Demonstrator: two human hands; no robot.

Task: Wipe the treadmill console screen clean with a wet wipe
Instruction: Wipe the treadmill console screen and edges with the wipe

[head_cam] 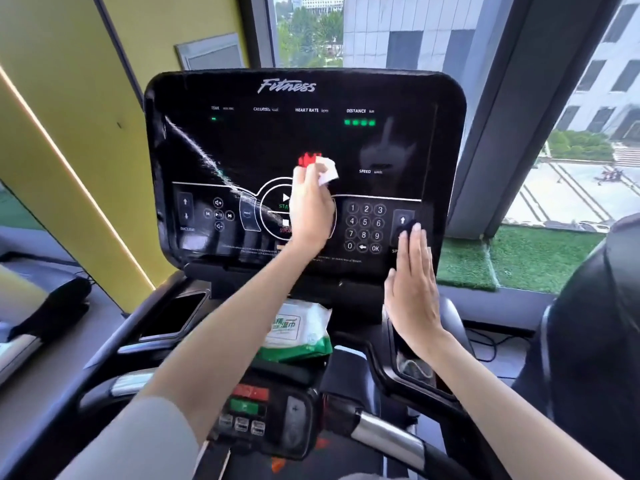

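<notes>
On the left of the console screen (242, 140) a pale streak (207, 161) runs slantwise down over the glossy black panel toward the start button. To my eye it is a smear or wet trail, so that side likely wants another pass. The glass looks hard, slick and stiff. It shows every mark, and its printed controls may answer to touch, so light, even strokes would suit it.

Near the middle, the left hand (310, 209) is raised against the panel, just above the round start and stop ring. Its fingers (301, 174) are curled and pinch the wet wipe (328, 171), a small white crumpled sheet that sticks out to the right of the fingertips beside a red readout. It looks light, limp and damp. I would judge it handles best bunched into 1 pad under the fingertips, since a loose corner would only flap and drag.

Below, on the tray under the console, lies a green and white wipe pack (294, 334).

On the right, the right hand (414, 289) lies flat, fingers straight and pressed together, tips by the speed arrow beside the keypad (365, 228). It seems to brace the console and holds nothing.
</notes>
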